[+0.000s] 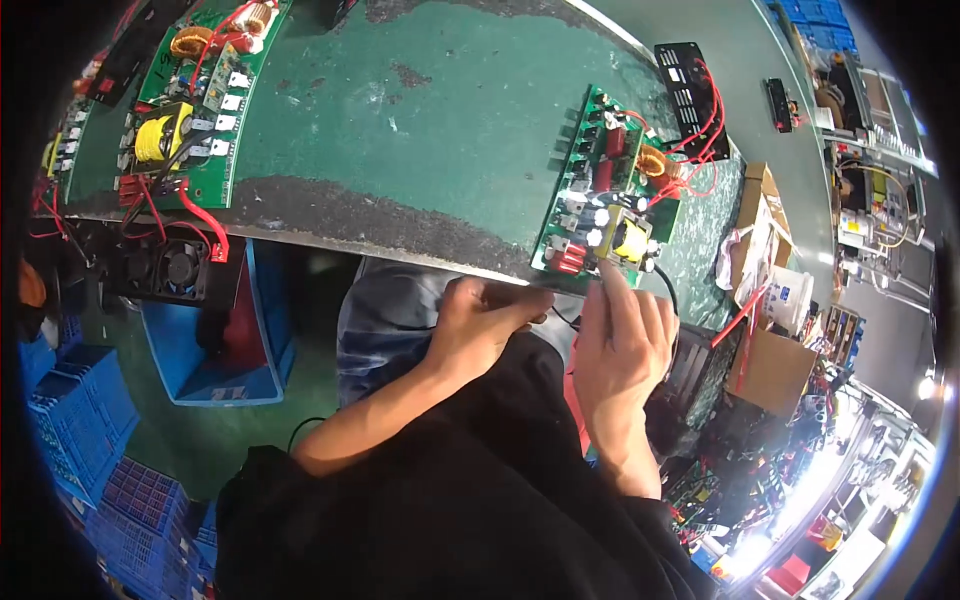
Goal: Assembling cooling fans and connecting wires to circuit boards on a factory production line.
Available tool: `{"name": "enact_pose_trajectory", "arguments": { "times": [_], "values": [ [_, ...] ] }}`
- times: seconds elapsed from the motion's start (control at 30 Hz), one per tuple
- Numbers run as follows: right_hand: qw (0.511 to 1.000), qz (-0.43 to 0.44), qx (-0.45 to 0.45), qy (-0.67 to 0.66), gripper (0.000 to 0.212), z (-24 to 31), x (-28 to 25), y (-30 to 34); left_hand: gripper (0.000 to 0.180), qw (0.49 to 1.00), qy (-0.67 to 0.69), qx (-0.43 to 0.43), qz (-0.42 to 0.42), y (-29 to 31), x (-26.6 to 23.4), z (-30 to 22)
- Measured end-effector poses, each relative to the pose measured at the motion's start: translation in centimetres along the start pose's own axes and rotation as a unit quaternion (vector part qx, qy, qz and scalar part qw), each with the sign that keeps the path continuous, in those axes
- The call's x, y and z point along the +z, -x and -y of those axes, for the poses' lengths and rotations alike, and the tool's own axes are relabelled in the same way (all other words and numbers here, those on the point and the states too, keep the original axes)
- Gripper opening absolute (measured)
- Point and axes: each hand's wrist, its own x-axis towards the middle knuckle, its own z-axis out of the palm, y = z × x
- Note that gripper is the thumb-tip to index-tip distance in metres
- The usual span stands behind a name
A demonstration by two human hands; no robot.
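At the bench's near edge, a green circuit board [590, 180] carries a yellow-wrapped transformer [630, 240], a copper-coloured coil, red capacitors and several metal-tabbed parts. My right hand [630, 345] is at its near end, the index finger reaching to the board beside the transformer and the other fingers curled. What sits under those fingers is hidden. Left of it, my left hand [480, 320] is closed just below the bench edge, fingertips pressed together near a dark wire. Whatever it pinches is too small to make out. Red wires run from the board to a black slotted panel [690, 100].
Another populated circuit board [210, 130] lies at the bench's left, wired to a black panel with fans [180, 270] overhanging the edge. Below stands a blue bin [225, 385]; blue crates [85, 420] are farther left. A cardboard box [770, 370] and many loose parts are at right.
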Motion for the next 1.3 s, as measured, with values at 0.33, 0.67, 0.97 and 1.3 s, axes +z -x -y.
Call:
{"name": "enact_pose_trajectory", "arguments": {
  "times": [0.33,0.67,0.97,1.3],
  "values": [
    [0.994,-0.078,0.048,-0.055,0.016,-0.1,1.5,0.2,0.013,0.995,-0.078,-0.051,-0.046,1.6,0.4,-0.8],
    [0.999,-0.051,0.014,-0.005,0.011,0.3,0.8,-0.6,0.017,0.996,-0.063,-0.059,-0.031,1.8,0.0,-0.5],
    [0.997,-0.004,-0.05,0.064,0.017,-0.2,0.5,-1.0,0.014,0.995,-0.064,-0.059,-0.039,1.4,-0.4,0.0],
    [0.992,-0.06,-0.06,0.093,0.02,-0.6,1.9,0.6,0.013,0.994,-0.086,-0.065,-0.031,1.5,-0.5,-0.4]
  ]
}}
